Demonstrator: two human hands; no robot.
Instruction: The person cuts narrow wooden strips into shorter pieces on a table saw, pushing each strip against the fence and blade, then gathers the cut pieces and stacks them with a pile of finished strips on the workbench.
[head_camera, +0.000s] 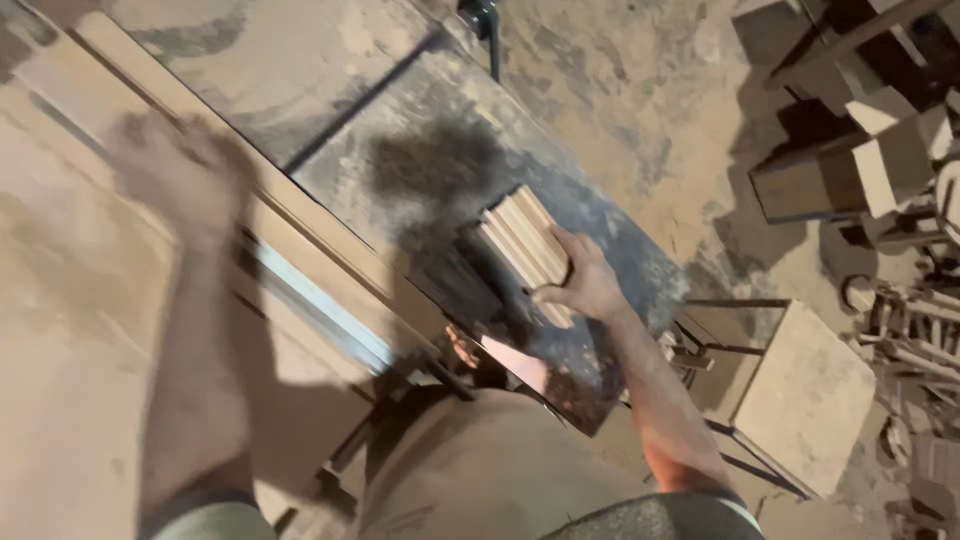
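Right hand (585, 285): fingers closed on the wood strips (525, 250), on the dark machine table (420, 160).
Left hand (175, 165): blurred, left of that table; finger spread cannot be told.

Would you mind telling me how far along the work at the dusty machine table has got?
Done: a bundle of light wooden strips lies side by side on the dark machine table. In hand: the right hand rests on the strips; the blurred left hand is over the pale board. Left: scattered wooden blocks sit on the floor, untouched.
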